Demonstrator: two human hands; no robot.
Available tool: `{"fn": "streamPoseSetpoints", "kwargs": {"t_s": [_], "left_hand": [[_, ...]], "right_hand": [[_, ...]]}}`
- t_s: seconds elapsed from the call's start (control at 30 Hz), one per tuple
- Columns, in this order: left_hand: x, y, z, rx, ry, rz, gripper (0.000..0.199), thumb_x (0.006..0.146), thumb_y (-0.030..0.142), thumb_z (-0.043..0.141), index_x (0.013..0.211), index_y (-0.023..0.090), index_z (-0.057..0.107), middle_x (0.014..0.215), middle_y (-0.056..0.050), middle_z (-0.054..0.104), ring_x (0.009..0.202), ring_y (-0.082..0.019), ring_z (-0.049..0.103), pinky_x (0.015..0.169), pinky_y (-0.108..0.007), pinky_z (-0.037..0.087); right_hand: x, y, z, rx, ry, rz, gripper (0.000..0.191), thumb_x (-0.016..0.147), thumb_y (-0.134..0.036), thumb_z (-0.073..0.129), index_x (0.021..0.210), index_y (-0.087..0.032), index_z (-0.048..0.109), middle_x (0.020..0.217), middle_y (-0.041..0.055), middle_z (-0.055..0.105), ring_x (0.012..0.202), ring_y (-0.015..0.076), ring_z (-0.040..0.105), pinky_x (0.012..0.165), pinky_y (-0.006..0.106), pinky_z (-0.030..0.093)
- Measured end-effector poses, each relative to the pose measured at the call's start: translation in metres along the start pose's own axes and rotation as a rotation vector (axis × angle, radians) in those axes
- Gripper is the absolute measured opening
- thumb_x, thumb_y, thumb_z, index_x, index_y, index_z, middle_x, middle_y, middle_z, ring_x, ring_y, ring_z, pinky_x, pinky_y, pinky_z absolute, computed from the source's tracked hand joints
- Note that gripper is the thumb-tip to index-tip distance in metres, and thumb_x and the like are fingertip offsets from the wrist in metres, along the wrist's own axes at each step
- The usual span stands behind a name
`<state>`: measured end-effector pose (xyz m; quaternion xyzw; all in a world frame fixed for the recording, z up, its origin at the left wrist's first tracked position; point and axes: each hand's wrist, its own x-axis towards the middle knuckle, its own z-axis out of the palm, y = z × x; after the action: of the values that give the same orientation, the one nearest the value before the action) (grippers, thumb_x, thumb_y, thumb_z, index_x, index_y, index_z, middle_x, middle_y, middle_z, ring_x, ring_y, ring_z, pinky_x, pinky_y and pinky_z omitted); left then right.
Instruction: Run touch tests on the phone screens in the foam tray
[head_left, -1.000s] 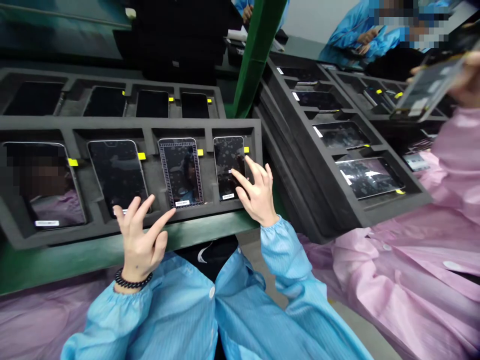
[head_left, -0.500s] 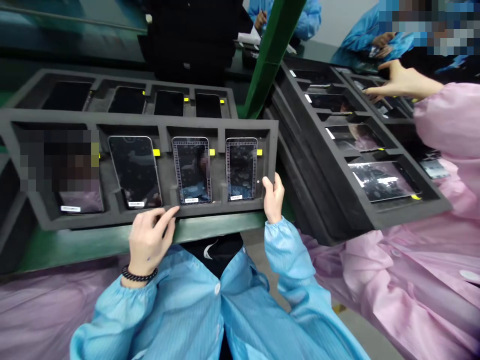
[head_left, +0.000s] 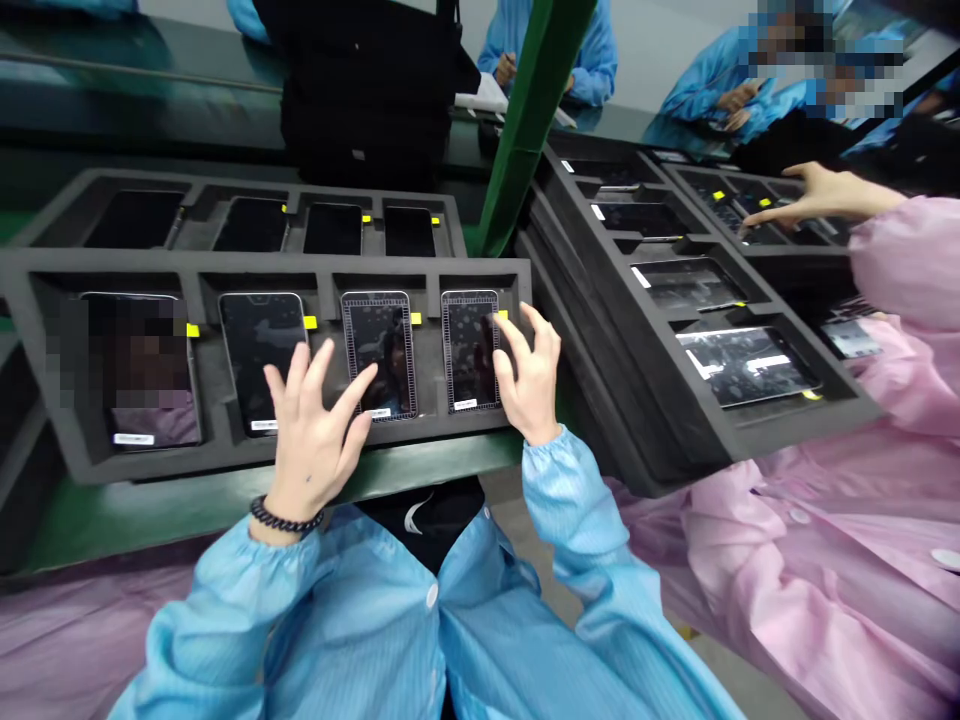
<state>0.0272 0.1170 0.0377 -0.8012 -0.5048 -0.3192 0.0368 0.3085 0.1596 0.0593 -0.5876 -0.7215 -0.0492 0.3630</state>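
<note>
Four phones [head_left: 261, 345] in black foam tray [head_left: 315, 265] at green bench's [head_left: 427, 456] near edge; co-worker [head_left: 896, 250] at right. Left hand [head_left: 313, 435] spread over tray's near edge, by middle phones [head_left: 384, 345]; right hand [head_left: 532, 385], fingers parted, at rightmost phone [head_left: 469, 350].

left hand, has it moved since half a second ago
Yes: judged against the green post, the left hand has moved forward, farther over the front tray.

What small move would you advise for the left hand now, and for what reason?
Perhaps shift the left hand slightly leftward, onto the second phone from the left in the front tray. The third phone and the fourth phone show a ladder-like border along their edges; the second shows none, and the left hand partly covers its lower right corner.
</note>
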Motion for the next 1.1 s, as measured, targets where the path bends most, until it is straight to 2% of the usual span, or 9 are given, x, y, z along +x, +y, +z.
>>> {"fn": "streamPoseSetpoints", "kwargs": {"t_s": [0.1,0.2,0.3,0.5,0.63,0.77,0.97,1.03,1.1], "left_hand": [[0.042,-0.003,0.000,0.007,0.002,0.032,0.053,0.101,0.035,0.046,0.153,0.035,0.042,0.174,0.000,0.001,0.161,-0.033,0.001,0.128,-0.065,-0.002],[0.073,-0.007,0.005,0.005,-0.016,0.051,0.049,0.102,0.041,0.044,0.150,0.032,0.047,0.174,-0.003,0.003,0.161,-0.033,0.002,0.127,-0.065,-0.005],[0.087,-0.009,0.011,0.010,-0.036,0.048,0.048,0.102,0.043,0.044,0.148,0.030,0.051,0.173,-0.007,0.008,0.161,-0.032,0.003,0.127,-0.065,-0.005],[0.090,-0.009,0.022,0.023,-0.067,0.069,0.048,0.101,0.043,0.045,0.148,0.031,0.051,0.172,-0.009,0.014,0.160,-0.032,0.006,0.126,-0.068,-0.004],[0.089,-0.007,0.022,0.022,-0.060,0.035,0.048,0.102,0.043,0.044,0.147,0.030,0.052,0.170,-0.011,0.019,0.160,-0.032,0.007,0.125,-0.069,-0.004],[0.079,-0.010,0.015,0.032,-0.038,-0.031,0.049,0.102,0.043,0.043,0.148,0.029,0.051,0.171,-0.011,0.015,0.160,-0.033,0.005,0.126,-0.069,-0.005],[0.065,-0.012,-0.002,0.035,0.010,-0.210,0.049,0.102,0.044,0.040,0.143,0.025,0.057,0.173,-0.007,0.011,0.160,-0.035,0.004,0.127,-0.066,-0.008],[0.065,-0.008,-0.007,0.016,0.017,-0.251,0.050,0.102,0.045,0.039,0.142,0.023,0.058,0.173,-0.004,0.010,0.160,-0.036,0.004,0.128,-0.064,-0.009],[0.066,-0.005,-0.009,0.012,0.023,-0.261,0.052,0.102,0.046,0.039,0.144,0.021,0.057,0.173,-0.006,0.010,0.160,-0.036,0.003,0.128,-0.063,-0.010]], "right_hand": [[0.020,-0.015,0.005,-0.118,-0.083,-0.103,0.041,0.105,-0.035,0.040,0.140,-0.026,0.059,0.160,0.0101,0.040,0.147,0.0274,0.037,0.127,0.054,0.019],[0.033,-0.025,0.011,-0.162,-0.122,-0.151,0.041,0.105,-0.038,0.042,0.142,-0.028,0.058,0.163,0.0091,0.037,0.149,0.0273,0.035,0.128,0.056,0.015],[0.040,-0.029,0.014,-0.168,-0.135,-0.173,0.041,0.106,-0.038,0.041,0.142,-0.028,0.058,0.164,0.0094,0.036,0.149,0.0279,0.035,0.128,0.058,0.015],[0.043,-0.030,0.019,-0.168,-0.137,-0.220,0.040,0.106,-0.038,0.043,0.139,-0.025,0.061,0.163,0.0118,0.039,0.147,0.0283,0.039,0.127,0.060,0.016],[0.042,-0.027,0.019,-0.168,-0.154,-0.219,0.040,0.105,-0.039,0.043,0.141,-0.028,0.059,0.164,0.0092,0.038,0.148,0.0283,0.038,0.127,0.062,0.014],[0.037,-0.014,0.013,-0.174,-0.102,-0.153,0.038,0.105,-0.038,0.045,0.137,-0.029,0.062,0.163,0.0088,0.041,0.146,0.0282,0.040,0.127,0.062,0.015],[0.027,0.012,0.004,-0.180,-0.014,-0.028,0.039,0.105,-0.037,0.043,0.135,-0.023,0.064,0.161,0.0126,0.041,0.143,0.0322,0.043,0.125,0.064,0.020],[0.026,0.015,0.003,-0.183,0.022,-0.016,0.039,0.105,-0.038,0.041,0.131,-0.022,0.066,0.160,0.0129,0.042,0.143,0.0320,0.043,0.123,0.064,0.024],[0.026,0.014,0.002,-0.186,0.042,-0.029,0.039,0.105,-0.038,0.039,0.132,-0.023,0.065,0.159,0.0124,0.043,0.142,0.0303,0.044,0.123,0.062,0.026]]}}
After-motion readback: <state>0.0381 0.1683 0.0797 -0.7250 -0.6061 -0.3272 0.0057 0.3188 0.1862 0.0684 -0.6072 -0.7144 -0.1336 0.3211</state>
